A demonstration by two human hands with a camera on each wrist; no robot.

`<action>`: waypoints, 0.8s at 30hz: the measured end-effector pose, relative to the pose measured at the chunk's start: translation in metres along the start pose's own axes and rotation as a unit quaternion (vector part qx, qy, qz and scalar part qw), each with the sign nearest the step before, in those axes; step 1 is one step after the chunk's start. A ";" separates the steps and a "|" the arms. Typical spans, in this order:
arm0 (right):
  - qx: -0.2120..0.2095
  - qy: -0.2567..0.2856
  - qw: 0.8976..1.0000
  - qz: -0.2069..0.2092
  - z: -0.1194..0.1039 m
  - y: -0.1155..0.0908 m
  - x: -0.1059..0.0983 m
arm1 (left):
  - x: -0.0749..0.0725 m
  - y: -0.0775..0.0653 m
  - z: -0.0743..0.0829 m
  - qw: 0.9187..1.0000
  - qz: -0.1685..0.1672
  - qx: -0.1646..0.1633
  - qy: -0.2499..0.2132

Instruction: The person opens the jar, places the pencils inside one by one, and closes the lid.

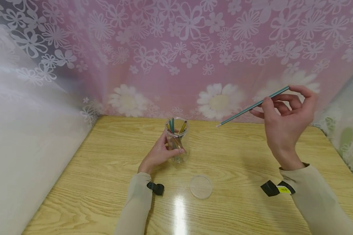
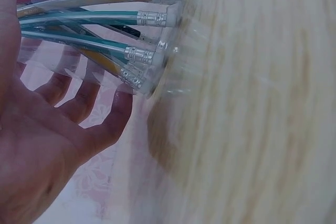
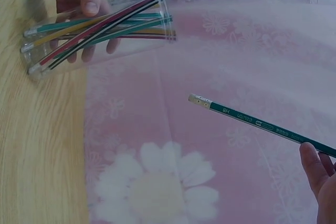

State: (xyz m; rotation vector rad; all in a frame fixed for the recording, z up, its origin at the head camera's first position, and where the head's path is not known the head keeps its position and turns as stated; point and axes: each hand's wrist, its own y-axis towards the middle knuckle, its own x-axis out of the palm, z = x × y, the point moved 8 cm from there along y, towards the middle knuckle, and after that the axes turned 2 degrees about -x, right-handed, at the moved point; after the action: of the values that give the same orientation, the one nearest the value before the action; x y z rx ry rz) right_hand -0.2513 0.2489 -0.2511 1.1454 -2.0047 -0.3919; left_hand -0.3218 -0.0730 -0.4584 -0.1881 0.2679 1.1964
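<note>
My left hand (image 1: 157, 152) grips a clear plastic jar (image 1: 185, 141) near the table's far side. Inside it stand several pencils (image 3: 100, 29) in green, yellow, red and black, their eraser ends at the bottom in the left wrist view. Raised at the right, my right hand (image 1: 291, 125) holds a green pencil (image 1: 243, 111) between thumb and fingers. That pencil slants, its eraser end (image 3: 200, 100) lower and toward the jar, apart from it. One fingertip touches the pencil's upper end. On the table in front of the jar lies a round clear lid (image 1: 200, 186).
A wood-grain table (image 1: 106, 195) spreads under both hands. Behind it hangs a pink flowered curtain (image 1: 164, 75); pale sheets (image 1: 26, 130) hang at the left and right sides. Each sleeve carries a black wrist camera (image 1: 156, 188).
</note>
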 end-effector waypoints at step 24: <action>-0.032 -0.005 0.998 -0.051 -0.003 0.002 0.050 | 0.001 0.001 0.000 1.000 -0.004 0.004 0.004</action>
State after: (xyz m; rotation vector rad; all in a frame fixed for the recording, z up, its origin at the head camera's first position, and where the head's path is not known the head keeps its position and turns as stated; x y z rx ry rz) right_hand -0.2653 0.2089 -0.2242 1.2115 -1.9321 -0.5111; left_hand -0.3225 -0.0721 -0.4588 -0.1874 0.2781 1.1874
